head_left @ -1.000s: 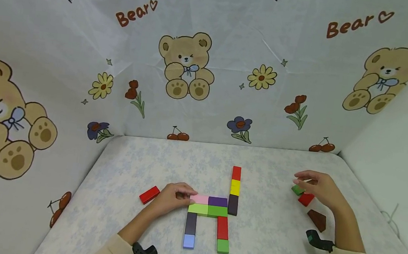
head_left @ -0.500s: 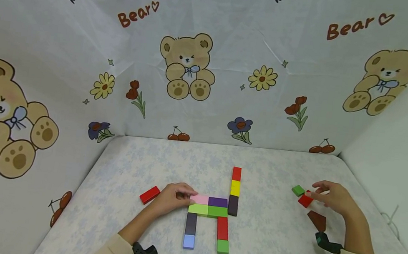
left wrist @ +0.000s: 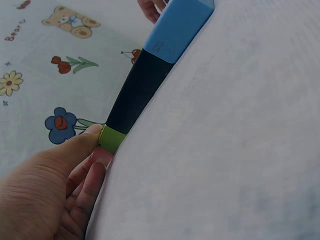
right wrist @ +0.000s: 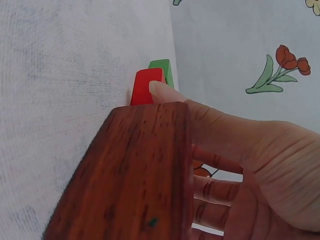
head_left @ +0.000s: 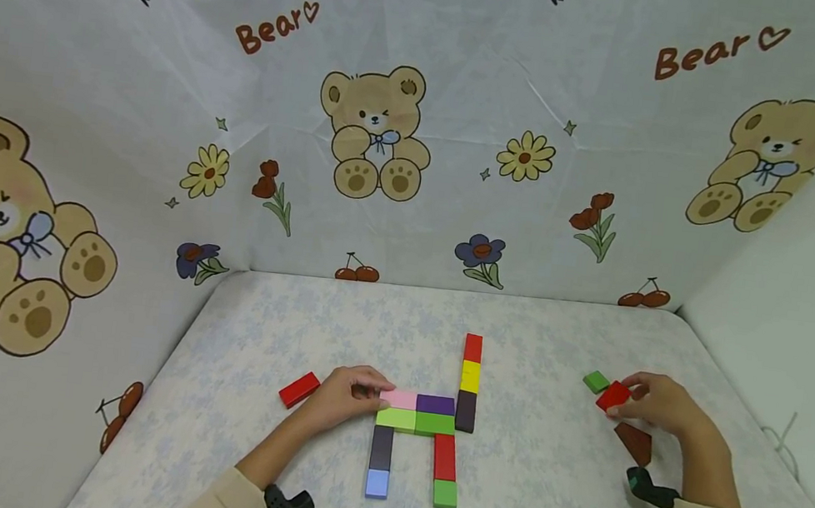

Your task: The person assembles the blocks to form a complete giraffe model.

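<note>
At the left end of a flat arrangement of coloured blocks, my left hand (head_left: 346,394) holds the pink block (head_left: 400,400) between thumb and index finger. The thumb also touches the end of the lime-green block (left wrist: 111,139) beside it. On the right, my right hand (head_left: 665,403) pinches a small red block (head_left: 614,395) between thumb and fingers. A green block (head_left: 596,382) lies just beyond the red one. Closer to the wrist lies a brown wooden block (head_left: 633,443) with slanted sides, large in the right wrist view.
The arrangement includes a purple block (head_left: 435,405), a yellow block (head_left: 470,375) in a column at its right, a dark block (head_left: 381,448) above a blue block (head_left: 377,484), and a red-and-green leg. Another red block (head_left: 299,390) lies left of my left hand. A bear-print cloth (head_left: 409,237) hangs behind.
My right hand has moved from over the green block back to the red block and taken hold of it; that block has shifted slightly. My left hand has stayed in place.
</note>
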`<state>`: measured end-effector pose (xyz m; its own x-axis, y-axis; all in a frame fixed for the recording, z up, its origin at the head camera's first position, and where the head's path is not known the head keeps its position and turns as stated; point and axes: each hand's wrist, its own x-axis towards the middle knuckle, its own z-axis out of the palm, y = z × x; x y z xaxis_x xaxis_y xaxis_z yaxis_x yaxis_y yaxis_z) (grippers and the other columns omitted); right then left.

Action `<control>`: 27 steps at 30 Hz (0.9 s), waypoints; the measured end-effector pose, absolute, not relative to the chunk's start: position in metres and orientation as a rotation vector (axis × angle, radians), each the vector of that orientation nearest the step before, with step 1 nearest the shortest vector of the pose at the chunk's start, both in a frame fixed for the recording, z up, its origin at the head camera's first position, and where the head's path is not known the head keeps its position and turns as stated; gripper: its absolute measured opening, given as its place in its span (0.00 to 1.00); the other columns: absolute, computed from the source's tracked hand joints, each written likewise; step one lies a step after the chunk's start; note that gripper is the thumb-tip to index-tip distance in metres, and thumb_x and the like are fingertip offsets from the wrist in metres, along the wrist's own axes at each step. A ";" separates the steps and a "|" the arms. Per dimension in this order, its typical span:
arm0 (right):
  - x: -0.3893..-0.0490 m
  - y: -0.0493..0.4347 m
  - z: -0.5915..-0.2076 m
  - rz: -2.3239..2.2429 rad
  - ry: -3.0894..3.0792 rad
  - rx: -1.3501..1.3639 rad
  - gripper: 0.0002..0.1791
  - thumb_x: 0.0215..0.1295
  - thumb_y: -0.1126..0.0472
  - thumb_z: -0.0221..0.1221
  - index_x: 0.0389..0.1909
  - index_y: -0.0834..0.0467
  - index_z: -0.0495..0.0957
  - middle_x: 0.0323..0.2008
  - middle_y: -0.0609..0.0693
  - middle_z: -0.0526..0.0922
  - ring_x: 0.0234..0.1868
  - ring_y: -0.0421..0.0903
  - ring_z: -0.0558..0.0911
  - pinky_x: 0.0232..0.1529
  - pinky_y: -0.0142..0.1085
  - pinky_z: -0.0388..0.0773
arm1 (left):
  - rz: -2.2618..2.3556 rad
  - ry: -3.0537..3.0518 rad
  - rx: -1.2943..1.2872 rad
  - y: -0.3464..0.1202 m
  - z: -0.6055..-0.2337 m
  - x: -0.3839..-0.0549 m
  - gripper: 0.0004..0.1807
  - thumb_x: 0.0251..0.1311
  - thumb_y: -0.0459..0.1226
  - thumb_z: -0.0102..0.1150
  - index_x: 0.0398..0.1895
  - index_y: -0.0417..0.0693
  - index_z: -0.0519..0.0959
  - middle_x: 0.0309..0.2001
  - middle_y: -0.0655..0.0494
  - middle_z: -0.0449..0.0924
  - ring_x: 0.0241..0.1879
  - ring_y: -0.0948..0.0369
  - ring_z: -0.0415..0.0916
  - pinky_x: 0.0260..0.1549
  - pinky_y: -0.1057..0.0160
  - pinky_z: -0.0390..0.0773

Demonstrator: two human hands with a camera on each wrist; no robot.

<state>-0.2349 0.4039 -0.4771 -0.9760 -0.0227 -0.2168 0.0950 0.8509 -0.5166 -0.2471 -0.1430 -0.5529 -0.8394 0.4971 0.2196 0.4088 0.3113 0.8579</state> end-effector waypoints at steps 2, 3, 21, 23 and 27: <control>-0.234 0.402 -0.478 -0.783 2.822 0.044 0.45 0.50 0.45 0.77 0.57 0.73 0.72 0.49 0.73 0.77 0.43 0.59 0.78 0.37 0.48 0.82 | 1.575 2.475 0.863 -0.143 -0.553 -0.247 0.14 0.60 0.44 0.73 0.49 0.54 0.89 0.45 0.61 0.85 0.36 0.64 0.77 0.35 0.65 0.79; -0.234 0.402 -0.477 -0.773 2.828 0.031 0.46 0.49 0.45 0.78 0.57 0.73 0.71 0.48 0.73 0.77 0.43 0.60 0.77 0.38 0.49 0.82 | 1.571 2.477 0.858 -0.143 -0.552 -0.247 0.14 0.60 0.44 0.73 0.49 0.55 0.89 0.46 0.61 0.85 0.36 0.64 0.77 0.35 0.65 0.79; -0.229 0.400 -0.473 -0.870 2.946 -0.150 0.39 0.61 0.50 0.72 0.61 0.74 0.71 0.48 0.67 0.80 0.45 0.58 0.79 0.34 0.40 0.78 | 1.555 2.473 0.808 -0.142 -0.552 -0.246 0.14 0.60 0.43 0.73 0.49 0.58 0.89 0.45 0.63 0.84 0.37 0.63 0.77 0.35 0.65 0.79; -0.231 0.395 -0.472 -0.892 2.961 -0.165 0.39 0.61 0.50 0.71 0.63 0.73 0.71 0.49 0.67 0.80 0.45 0.59 0.79 0.34 0.40 0.78 | 1.555 2.472 0.807 -0.142 -0.552 -0.246 0.14 0.60 0.43 0.73 0.49 0.58 0.89 0.45 0.64 0.84 0.37 0.62 0.77 0.36 0.65 0.79; -0.236 0.381 -0.471 -0.913 2.985 -0.181 0.41 0.60 0.49 0.72 0.64 0.72 0.70 0.48 0.68 0.80 0.43 0.57 0.79 0.33 0.40 0.78 | 1.555 2.475 0.793 -0.142 -0.551 -0.246 0.14 0.59 0.43 0.74 0.49 0.59 0.89 0.44 0.66 0.84 0.37 0.62 0.78 0.36 0.65 0.79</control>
